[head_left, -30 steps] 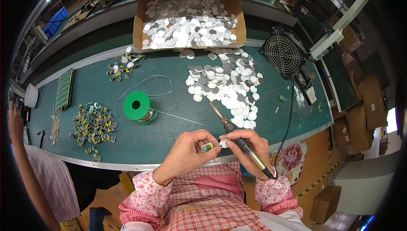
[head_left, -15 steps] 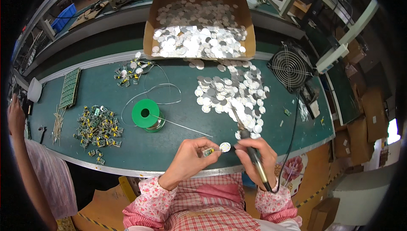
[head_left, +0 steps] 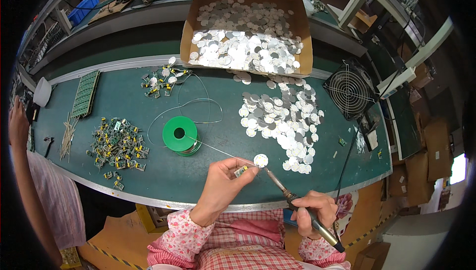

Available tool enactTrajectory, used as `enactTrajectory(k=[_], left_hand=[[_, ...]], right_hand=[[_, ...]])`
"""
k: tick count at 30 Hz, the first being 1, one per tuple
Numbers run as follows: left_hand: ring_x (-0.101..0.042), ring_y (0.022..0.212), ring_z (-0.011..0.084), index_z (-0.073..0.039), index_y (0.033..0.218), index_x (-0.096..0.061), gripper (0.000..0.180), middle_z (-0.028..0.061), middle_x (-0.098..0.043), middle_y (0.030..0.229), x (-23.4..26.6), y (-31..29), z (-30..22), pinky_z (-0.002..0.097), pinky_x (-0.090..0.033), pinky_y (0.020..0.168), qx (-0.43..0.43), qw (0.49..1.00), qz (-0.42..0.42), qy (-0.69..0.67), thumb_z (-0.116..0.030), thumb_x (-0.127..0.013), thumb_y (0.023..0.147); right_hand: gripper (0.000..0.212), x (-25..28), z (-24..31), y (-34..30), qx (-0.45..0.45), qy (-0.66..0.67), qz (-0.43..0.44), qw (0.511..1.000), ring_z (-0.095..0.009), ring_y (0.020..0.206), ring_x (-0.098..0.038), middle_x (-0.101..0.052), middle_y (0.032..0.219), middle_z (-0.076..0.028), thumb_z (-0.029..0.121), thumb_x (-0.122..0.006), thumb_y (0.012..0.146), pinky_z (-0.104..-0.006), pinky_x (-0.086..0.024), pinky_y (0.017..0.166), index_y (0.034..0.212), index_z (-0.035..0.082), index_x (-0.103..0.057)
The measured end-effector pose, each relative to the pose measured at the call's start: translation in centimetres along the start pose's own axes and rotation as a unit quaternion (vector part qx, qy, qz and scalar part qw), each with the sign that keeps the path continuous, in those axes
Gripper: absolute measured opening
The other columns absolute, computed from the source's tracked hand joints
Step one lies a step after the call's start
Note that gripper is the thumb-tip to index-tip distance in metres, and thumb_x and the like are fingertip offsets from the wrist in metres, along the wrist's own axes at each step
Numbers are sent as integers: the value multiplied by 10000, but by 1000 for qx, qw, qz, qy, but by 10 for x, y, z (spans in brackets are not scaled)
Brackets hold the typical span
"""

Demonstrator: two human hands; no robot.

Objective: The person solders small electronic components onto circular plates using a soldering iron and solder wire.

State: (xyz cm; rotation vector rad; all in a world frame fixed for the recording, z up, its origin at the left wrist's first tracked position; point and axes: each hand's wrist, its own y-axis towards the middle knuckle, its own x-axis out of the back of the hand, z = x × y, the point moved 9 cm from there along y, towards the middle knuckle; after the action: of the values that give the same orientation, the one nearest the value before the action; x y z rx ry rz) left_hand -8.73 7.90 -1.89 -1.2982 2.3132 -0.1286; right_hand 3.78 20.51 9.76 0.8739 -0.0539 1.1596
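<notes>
My left hand (head_left: 220, 186) is closed in a pinch on a small circuit board (head_left: 241, 171) with a yellow part. At its fingertips, by the board, is a round white disc (head_left: 261, 160). My right hand (head_left: 316, 211) grips a soldering iron (head_left: 281, 186), its tip touching or very near the disc's lower edge. Solder wire (head_left: 218, 149) runs from a green spool (head_left: 179, 135) to my left fingertips beside the disc; whether they also hold the wire is hard to tell. Loose white and grey discs (head_left: 282, 116) lie beyond the iron.
A cardboard box (head_left: 306, 47) of discs stands at the back. Small boards (head_left: 117, 143) are heaped at left, with more boards (head_left: 163, 80) behind the spool. A fan (head_left: 349, 89) stands at right; the iron's cord (head_left: 342, 171) hangs nearby. Another person's arm (head_left: 25, 171) is at far left.
The iron's tip has swung from the loose discs to the disc at my left hand, and my right hand has moved lower. Board and disc now meet the solder wire's end. The whole view has shifted slightly.
</notes>
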Motion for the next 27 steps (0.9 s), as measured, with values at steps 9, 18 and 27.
enactTrajectory(k=[9, 18, 27], left_hand=[[-528, 717, 37, 14, 932, -667, 112, 15, -641, 856, 1, -3, -4, 187, -408, 623, -7, 1000, -5, -10, -26, -671, 828], [-520, 690, 33, 11, 908, -666, 98, 8, -640, 829, 2, -6, -6, 184, -397, 600, -9, 1000, -4, -26, -33, -677, 822], [-512, 669, 37, 4, 885, -673, 77, -20, -607, 758, 5, -23, -1, 184, -393, 586, 24, 999, -11, 18, -36, -674, 820]], right_hand=[[144, -7, 1, 1, 15, 11, 12, 1000, -146, 413, -506, -584, 586, -43, 53, -614, 771, -280, -399, 383, 900, -9, -620], [151, -13, 6, 3, 50, -19, 16, 998, -149, 403, -489, -509, 492, -20, 45, -611, 731, -279, -386, 382, 878, 20, -636], [154, 17, -14, -25, -31, 9, -109, 994, -129, 397, -473, -543, 506, -17, 95, -599, 775, -259, -362, 385, 860, -33, -604]])
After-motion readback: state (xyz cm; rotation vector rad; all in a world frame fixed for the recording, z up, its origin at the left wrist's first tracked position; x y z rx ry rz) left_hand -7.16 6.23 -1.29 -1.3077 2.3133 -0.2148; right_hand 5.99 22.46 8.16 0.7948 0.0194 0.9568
